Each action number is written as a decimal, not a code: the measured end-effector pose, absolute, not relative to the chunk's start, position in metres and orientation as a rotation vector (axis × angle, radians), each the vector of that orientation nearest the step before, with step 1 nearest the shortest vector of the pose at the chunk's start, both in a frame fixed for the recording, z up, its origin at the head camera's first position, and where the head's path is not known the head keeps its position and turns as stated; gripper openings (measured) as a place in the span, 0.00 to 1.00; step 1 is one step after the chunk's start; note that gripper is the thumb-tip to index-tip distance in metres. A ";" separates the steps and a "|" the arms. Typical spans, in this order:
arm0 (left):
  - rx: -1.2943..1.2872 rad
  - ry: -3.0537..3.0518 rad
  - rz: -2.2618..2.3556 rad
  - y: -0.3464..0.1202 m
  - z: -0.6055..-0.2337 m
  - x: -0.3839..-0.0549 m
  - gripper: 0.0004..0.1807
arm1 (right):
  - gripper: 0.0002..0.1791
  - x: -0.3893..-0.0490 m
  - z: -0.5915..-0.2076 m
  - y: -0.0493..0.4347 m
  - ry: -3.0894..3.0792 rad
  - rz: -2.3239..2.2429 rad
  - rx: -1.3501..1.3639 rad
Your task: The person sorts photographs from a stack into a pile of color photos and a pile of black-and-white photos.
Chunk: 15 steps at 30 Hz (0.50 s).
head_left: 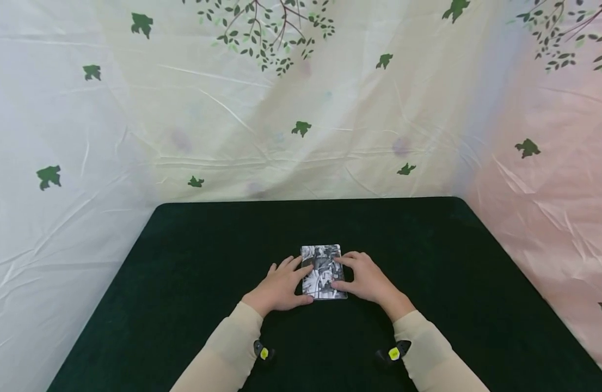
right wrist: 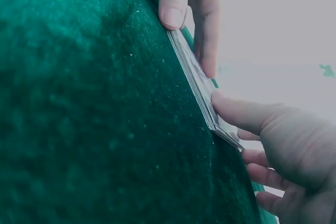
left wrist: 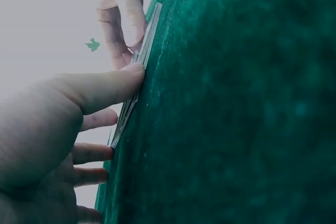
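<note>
On the dark green cloth lies a small stack of thin cards (head_left: 323,275), its top face printed with a black-and-white picture. My left hand (head_left: 281,287) touches its left side: the index finger lies over the top, and the thumb is at the near left corner. From the right, my right hand (head_left: 368,279) has its thumb and index fingertip on the top face. Several layered edges show along the stack (right wrist: 190,74) in the right wrist view. In the left wrist view, the left thumb (left wrist: 113,85) meets the near edge, its fingers extended. The cards' undersides are hidden.
A dark green cloth (head_left: 208,239) covers the table, with rounded far corners. Pale fabric (head_left: 262,103) printed with green leaves and branches hangs behind and at both sides. Each sleeved wrist carries a dark strap device, one left (head_left: 264,354) and one right (head_left: 393,354).
</note>
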State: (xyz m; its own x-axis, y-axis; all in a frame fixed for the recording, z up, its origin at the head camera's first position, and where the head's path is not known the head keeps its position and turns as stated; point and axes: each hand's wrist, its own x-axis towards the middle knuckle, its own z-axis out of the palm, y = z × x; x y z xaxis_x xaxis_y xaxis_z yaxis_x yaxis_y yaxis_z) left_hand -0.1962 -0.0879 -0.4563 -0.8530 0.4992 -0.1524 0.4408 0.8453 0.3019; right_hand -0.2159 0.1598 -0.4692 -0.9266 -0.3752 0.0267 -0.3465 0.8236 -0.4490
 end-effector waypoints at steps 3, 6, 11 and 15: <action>0.711 2.798 0.375 -0.088 -0.456 -0.196 0.41 | 0.36 -0.216 -0.469 0.160 2.941 -0.709 -0.572; 0.716 2.798 0.372 -0.088 -0.455 -0.197 0.41 | 0.35 -0.215 -0.467 0.160 2.941 -0.719 -0.553; 0.739 2.804 0.359 -0.088 -0.455 -0.197 0.41 | 0.35 -0.213 -0.468 0.160 2.947 -0.711 -0.523; 0.737 2.804 0.353 -0.088 -0.457 -0.196 0.40 | 0.35 -0.213 -0.470 0.159 2.945 -0.695 -0.531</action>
State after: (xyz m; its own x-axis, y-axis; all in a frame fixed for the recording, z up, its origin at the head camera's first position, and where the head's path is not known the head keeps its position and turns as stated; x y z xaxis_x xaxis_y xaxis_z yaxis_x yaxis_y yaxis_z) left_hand -0.1957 -0.0885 -0.4569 -0.8498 0.5053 -0.1502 0.4524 0.8453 0.2843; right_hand -0.2127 0.1589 -0.4699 -0.9379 -0.3468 0.0110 -0.3152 0.8382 -0.4451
